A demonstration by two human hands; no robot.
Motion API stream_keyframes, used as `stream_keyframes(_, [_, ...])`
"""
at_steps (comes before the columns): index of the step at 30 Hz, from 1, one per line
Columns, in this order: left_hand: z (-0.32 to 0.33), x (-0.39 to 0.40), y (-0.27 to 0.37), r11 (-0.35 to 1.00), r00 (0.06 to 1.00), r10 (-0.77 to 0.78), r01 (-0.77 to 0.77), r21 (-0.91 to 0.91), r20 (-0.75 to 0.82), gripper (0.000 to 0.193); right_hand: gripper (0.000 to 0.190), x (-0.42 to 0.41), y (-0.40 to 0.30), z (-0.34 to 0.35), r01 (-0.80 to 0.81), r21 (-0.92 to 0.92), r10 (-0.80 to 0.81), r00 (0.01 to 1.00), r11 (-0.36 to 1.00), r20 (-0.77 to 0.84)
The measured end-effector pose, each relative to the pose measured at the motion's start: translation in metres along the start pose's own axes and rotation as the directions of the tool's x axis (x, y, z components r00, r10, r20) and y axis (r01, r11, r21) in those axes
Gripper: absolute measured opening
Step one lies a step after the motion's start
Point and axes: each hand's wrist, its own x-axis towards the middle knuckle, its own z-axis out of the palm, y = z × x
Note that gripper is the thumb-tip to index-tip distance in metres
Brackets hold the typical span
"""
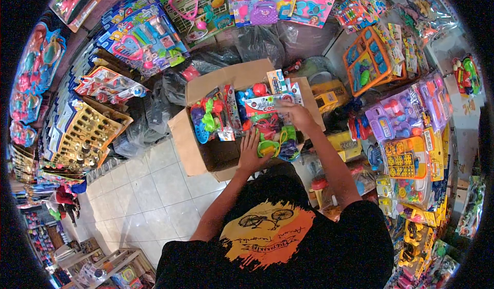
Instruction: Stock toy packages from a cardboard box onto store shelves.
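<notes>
An open cardboard box point(200, 150) stands before me, its flaps spread, holding several bagged plastic toy sets. My right hand point(297, 115) is at the printed header card of a toy kitchen set point(262, 105) on the right side of the box; whether its fingers grip the card is unclear. My left hand point(250, 150) lies with fingers spread against the bagged toys near the front edge, beside a green toy piece point(267, 148). Another bagged set with lime green and red pieces point(210, 113) lies at the box's left side.
Carded toys point(142, 42) hang on the wall behind the box, and gold-coloured carded sets point(87, 134) hang at the left. At the right are an orange-framed toy set point(366, 61) and purple toy packs point(397, 111). Dark plastic bags point(173, 86) crowd the box's back left.
</notes>
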Motion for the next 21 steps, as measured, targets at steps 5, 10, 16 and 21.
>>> stream_keyframes(5, [0.0,0.0,0.0,1.0,0.999,-0.027,0.027,0.008,0.017,0.1,0.058,-0.006,-0.028,-0.009,-0.035,0.24,0.026,0.999,0.97,0.038])
stream_keyframes(10, [-0.002,-0.003,-0.002,0.998,1.0,0.003,-0.003,0.06,-0.012,0.1,0.046,0.004,-0.034,-0.003,-0.141,0.14,0.151,0.986,0.98,-0.064])
stream_keyframes(16, [-0.002,-0.006,-0.005,0.998,1.0,-0.014,0.015,0.056,-0.004,0.1,0.061,0.012,-0.036,0.011,-0.047,0.004,0.047,0.997,0.999,-0.057])
stream_keyframes(21, [-0.003,-0.002,0.001,0.999,1.0,-0.014,0.013,0.048,0.023,0.1,0.059,0.005,-0.022,0.024,-0.005,-0.105,-0.009,0.991,0.995,-0.134])
